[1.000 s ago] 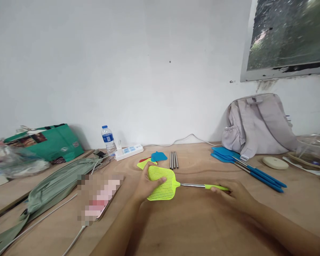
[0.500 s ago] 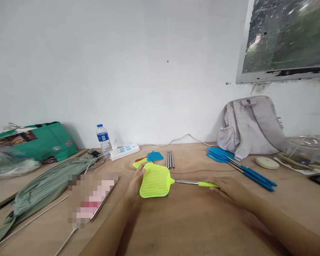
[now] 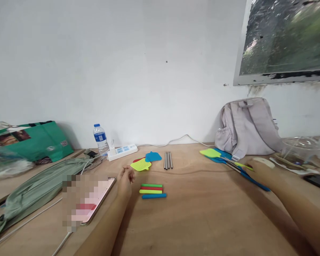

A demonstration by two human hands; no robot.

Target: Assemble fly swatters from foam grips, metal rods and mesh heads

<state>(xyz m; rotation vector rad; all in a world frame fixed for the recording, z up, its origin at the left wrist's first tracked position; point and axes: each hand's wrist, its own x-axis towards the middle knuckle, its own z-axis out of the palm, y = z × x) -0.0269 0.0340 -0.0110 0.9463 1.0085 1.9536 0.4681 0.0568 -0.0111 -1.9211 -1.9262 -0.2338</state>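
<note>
- At the far left, a clear plastic bag (image 3: 8, 167) lies crumpled before a green bag (image 3: 53, 140); pale material shows at the green bag's top, but what either contains is unclear.
- Next, a grey-green fabric bag (image 3: 48, 183) lies flat on the table (image 3: 202, 224).
- A capped bottle (image 3: 100, 138) with a blue label stands upright by the wall, beside a white power strip (image 3: 126, 151); its fill level cannot be told.
- The person's left hand (image 3: 126, 177) is partly open, fingers loosely curled, just beside the loose swatter heads (image 3: 141, 164), which lie overlapping: yellow-green, red and blue.
- Nearer the person, four coloured grips (image 3: 150, 192) lie side by side: green, red, yellow and blue, the blue one slightly apart.
- Behind them, slim metal rods (image 3: 168, 160) lie in a row.
- The yellow-green swatter (image 3: 210, 153) lies across the blue swatters (image 3: 220, 159), in front of an upright grey backpack (image 3: 252, 124) whose contents are hidden.
- The right hand (image 3: 261, 170) grips the end of the yellow-green handle, fingers partly hidden, near a cream disc (image 3: 268, 163).
- At the far right stands a clear container (image 3: 302, 147); shapes show through it, too blurred to name.
</note>
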